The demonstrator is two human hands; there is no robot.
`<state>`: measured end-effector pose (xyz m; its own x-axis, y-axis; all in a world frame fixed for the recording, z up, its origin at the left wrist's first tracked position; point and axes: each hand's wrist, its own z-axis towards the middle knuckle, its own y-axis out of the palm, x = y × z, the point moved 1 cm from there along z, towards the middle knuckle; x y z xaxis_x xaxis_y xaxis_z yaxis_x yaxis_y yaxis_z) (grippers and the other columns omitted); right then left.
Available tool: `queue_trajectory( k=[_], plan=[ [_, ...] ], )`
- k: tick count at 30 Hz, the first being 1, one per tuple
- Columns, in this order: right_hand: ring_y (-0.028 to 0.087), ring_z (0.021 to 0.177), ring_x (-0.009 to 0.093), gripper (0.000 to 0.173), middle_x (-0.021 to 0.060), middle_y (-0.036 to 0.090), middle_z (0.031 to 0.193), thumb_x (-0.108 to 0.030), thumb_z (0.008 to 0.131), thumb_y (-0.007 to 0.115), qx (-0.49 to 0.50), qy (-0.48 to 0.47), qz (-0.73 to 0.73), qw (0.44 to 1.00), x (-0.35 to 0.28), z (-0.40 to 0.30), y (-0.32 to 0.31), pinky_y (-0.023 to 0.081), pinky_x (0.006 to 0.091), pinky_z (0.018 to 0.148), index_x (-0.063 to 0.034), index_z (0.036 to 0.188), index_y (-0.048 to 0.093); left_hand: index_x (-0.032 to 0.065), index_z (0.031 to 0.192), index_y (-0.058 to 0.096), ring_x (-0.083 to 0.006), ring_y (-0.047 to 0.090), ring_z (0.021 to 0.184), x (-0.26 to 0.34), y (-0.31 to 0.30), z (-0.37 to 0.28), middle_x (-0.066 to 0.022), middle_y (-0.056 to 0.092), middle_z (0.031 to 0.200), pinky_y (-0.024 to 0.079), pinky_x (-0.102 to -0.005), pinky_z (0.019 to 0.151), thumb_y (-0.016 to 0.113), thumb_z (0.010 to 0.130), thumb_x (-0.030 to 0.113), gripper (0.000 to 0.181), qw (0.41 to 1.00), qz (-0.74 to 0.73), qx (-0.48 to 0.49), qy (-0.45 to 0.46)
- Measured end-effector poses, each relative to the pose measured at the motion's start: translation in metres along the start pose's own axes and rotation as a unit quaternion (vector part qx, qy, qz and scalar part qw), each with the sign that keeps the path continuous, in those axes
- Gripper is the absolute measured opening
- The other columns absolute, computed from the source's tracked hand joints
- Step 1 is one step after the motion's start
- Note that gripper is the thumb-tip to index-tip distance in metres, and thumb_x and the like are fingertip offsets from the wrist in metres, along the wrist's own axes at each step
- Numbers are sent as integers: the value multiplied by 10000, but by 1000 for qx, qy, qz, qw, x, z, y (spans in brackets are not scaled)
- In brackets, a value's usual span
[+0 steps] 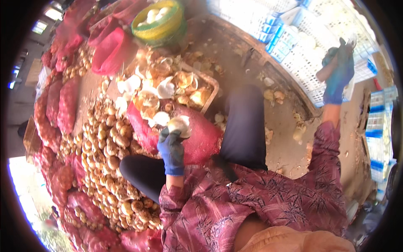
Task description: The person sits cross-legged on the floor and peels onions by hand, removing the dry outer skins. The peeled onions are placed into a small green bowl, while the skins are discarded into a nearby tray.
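Note:
My left hand (172, 152), in a blue knitted glove with a dark coated palm, grips a pale, partly peeled onion (178, 126) above a red mesh sack (201, 138). Stretched far to the right, my gloved right hand (339, 72) is over a white plastic crate (302, 66) holding pale onions. It grips what looks like a small knife; a brown handle (326, 73) shows at the palm and something shiny near the fingertips. Just beyond the left hand, a shallow tray (212, 94) holds a heap of onion skins (165, 86).
A large pile of unpeeled onions (110, 145) spreads to the left, bordered by full red mesh sacks (67, 104). A yellow-green basket (157, 33) with peeled onions stands at the back. Blue-and-white crates (376, 132) are stacked at right. Skins litter the floor (283, 138).

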<state>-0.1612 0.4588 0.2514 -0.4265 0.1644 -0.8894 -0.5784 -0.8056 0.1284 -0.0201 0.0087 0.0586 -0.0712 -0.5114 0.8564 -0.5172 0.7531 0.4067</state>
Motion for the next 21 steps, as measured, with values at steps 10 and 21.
queue_trajectory(
  k=[10, 21],
  plan=[
    [495, 483, 100, 418, 58, 568, 738, -312, 1004, 529, -209, 402, 287, 844, -7, -217, 106, 413, 240, 403, -2, 1284, 545, 58, 1236, 582, -280, 607, 1097, 78, 57, 98, -134, 613, 1247, 539, -426, 867, 604, 952, 159, 302, 985, 97, -20, 138],
    [544, 504, 127, 335, 49, 603, 753, -271, 992, 572, -349, 508, 192, 764, 35, -311, 165, 450, 261, 436, -68, 1255, 615, -98, 1124, 632, -304, 656, 1023, 173, -142, 26, -236, 679, 1090, 526, -428, 923, 521, 993, 394, 521, 944, 17, 139, 299]
  ],
)
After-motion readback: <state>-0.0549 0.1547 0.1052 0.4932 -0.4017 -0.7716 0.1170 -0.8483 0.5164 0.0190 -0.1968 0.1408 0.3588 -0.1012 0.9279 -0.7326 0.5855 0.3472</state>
